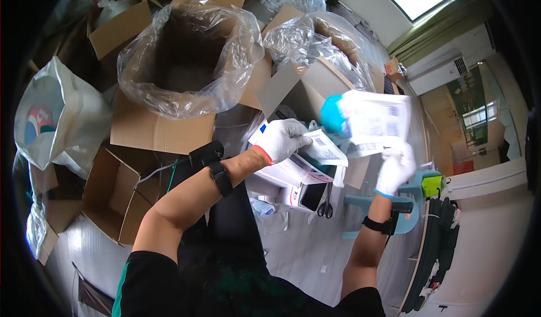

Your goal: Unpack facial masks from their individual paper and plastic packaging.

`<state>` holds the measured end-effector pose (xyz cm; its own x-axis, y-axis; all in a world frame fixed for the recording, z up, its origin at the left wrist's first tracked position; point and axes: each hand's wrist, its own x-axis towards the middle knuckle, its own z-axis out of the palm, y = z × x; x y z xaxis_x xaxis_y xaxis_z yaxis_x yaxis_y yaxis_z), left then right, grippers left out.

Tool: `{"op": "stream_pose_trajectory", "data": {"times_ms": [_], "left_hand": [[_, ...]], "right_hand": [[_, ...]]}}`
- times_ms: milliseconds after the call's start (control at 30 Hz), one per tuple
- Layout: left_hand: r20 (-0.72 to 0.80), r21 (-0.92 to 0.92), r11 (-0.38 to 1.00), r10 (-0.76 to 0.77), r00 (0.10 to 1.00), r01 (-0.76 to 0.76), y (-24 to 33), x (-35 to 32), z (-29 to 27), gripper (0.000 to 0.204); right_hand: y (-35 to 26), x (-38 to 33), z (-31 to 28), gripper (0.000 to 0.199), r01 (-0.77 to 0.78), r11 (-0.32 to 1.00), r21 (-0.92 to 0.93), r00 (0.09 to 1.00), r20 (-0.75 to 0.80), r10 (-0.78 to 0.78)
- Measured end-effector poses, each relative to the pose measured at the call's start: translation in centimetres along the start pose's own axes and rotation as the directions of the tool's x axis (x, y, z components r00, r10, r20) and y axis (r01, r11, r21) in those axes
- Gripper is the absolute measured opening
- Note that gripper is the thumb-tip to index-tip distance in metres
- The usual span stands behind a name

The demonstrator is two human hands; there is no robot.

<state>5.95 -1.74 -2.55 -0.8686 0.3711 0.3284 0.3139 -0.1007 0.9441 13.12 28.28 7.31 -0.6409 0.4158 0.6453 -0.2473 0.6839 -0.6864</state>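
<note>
The left hand [285,141], in textured white fabric, pinches a flat labelled sheet [326,149] at its right. The right hand [396,166], likewise gloved, clamps a blurred rectangular packet [383,117] just beyond its fingers; a rounded teal item [333,114] shows farther left.

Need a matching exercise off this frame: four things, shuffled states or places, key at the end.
1. left hand
2. right hand
3. scissors
4. large brown carton

A. in a blue-cuffed white glove, holding a blurred white packet
B. clear plastic liner folded over its rim
C. in a red-cuffed white glove, holding a labelled white piece
D. beside a flat black rectangle

Pairs: 1-C, 2-A, 3-D, 4-B
</note>
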Motion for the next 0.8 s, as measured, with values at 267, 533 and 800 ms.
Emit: {"op": "stream_pose_trajectory", "data": {"times_ms": [267,533,800], "left_hand": [[0.117,-0.103,0.951,-0.281,0.953,0.293,0.7,0.3,-0.5,0.014],[0.084,-0.142,0.964,-0.214,0.973,0.224,1.4,0.5,-0.9,0.017],[-0.05,-0.273,0.936,-0.245,0.968,0.223,1.5,2.7,-2.7,0.016]], "right_hand": [[-1.3,1.8,-1.4,0.016,-0.12,0.988,0.094,0.992,0.048,0.115],[-3.0,3.7,-2.0,0.019,-0.112,0.969,0.222,0.99,-0.055,0.128],[-3.5,4.2,-2.1,0.012,-0.149,0.95,0.275,0.968,-0.154,0.197]]}}
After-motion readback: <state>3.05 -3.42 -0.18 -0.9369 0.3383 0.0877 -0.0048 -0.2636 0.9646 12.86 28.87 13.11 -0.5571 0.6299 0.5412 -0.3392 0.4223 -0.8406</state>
